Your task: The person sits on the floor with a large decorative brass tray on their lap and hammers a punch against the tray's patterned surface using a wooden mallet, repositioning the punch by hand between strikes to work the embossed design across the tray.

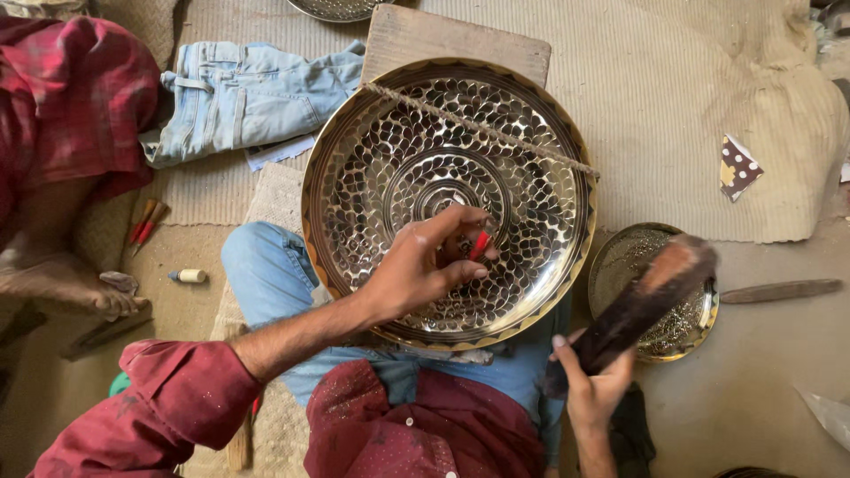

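A large round brass plate (354,168) with a chased leaf pattern rests tilted on my lap and against a wooden block (425,40). A rope (496,133) runs across its upper part. My left hand (421,265) is over the plate's lower middle, pinching a small red-tipped tool (479,245) against the metal. My right hand (591,381) is off the plate's lower right edge, gripping a dark wooden mallet (642,296) raised at an angle.
A smaller patterned metal dish (695,332) lies on the floor at right, a wooden stick (779,290) beyond it. Folded jeans (248,97) and red-handled tools (146,221) lie at left. Another person's foot (80,283) sits at far left.
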